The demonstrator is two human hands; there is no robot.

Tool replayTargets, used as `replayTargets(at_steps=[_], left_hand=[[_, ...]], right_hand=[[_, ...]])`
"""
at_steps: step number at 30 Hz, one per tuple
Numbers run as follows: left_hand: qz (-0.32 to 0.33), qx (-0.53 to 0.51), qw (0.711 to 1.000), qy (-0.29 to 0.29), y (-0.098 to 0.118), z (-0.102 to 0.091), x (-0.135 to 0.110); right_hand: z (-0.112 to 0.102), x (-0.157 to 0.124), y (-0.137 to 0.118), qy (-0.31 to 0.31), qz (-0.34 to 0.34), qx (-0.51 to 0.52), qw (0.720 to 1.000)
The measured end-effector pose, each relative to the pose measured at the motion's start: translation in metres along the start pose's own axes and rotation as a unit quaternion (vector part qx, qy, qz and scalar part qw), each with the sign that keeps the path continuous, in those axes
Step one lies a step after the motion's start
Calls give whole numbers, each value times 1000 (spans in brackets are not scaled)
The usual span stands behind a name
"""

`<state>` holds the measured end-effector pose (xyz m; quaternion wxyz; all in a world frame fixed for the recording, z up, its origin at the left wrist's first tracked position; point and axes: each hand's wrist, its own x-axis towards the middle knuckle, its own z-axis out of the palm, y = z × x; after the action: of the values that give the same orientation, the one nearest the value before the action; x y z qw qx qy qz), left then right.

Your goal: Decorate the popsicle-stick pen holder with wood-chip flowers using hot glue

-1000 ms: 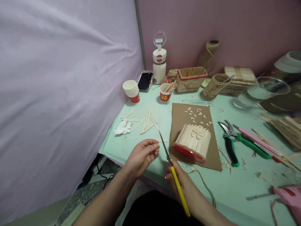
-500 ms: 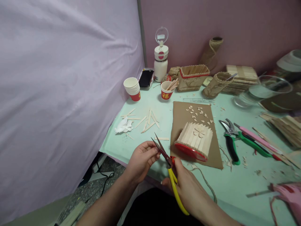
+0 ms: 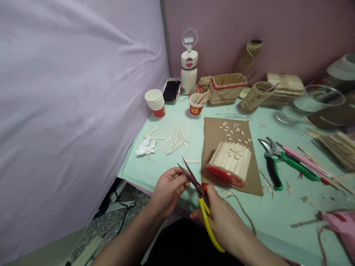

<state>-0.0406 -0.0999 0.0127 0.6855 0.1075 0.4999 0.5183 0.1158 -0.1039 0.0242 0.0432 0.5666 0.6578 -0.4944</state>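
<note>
My right hand [image 3: 222, 218] grips a pair of yellow-handled scissors [image 3: 207, 225], whose dark blades point up and left, slightly apart. Close to the blades, my left hand [image 3: 170, 190] has its thumb and fingers pinched together; whatever is between them is too small to make out. Beyond my right hand a holder made of wooden sticks [image 3: 231, 162] lies on its side, its red base facing me and petal-shaped pieces on its side. It rests on a brown cardboard sheet [image 3: 210, 136], where several small wood chips [image 3: 230, 135] are scattered.
Thin wood strips [image 3: 176, 140] and a crumpled tissue [image 3: 146, 146] lie at left. Behind stand stacked paper cups [image 3: 155, 100], a cup of sticks [image 3: 196, 105], a bottle [image 3: 189, 75] and a stick basket [image 3: 227, 92]. Pruning shears [image 3: 273, 162] and a glass [image 3: 299, 107] are at right.
The scissor blades stand a little wider apart. Both hands stay almost in place, and the view has shifted slightly.
</note>
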Motion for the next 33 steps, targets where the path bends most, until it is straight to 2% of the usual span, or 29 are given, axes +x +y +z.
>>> replayTargets(at_steps=[10,21,33], left_hand=[[-1,10,1000,-2,-3,-1,1],[-15,-5,1000,-5,-6,3,-2],[-27,35,999,-1,-6,0,-4]], right_hand=[[4,0,7,-15,-4,5,1000],[6,-7,11,-22,-21,92,995],[1,-6,23,-34,-31,61,997]])
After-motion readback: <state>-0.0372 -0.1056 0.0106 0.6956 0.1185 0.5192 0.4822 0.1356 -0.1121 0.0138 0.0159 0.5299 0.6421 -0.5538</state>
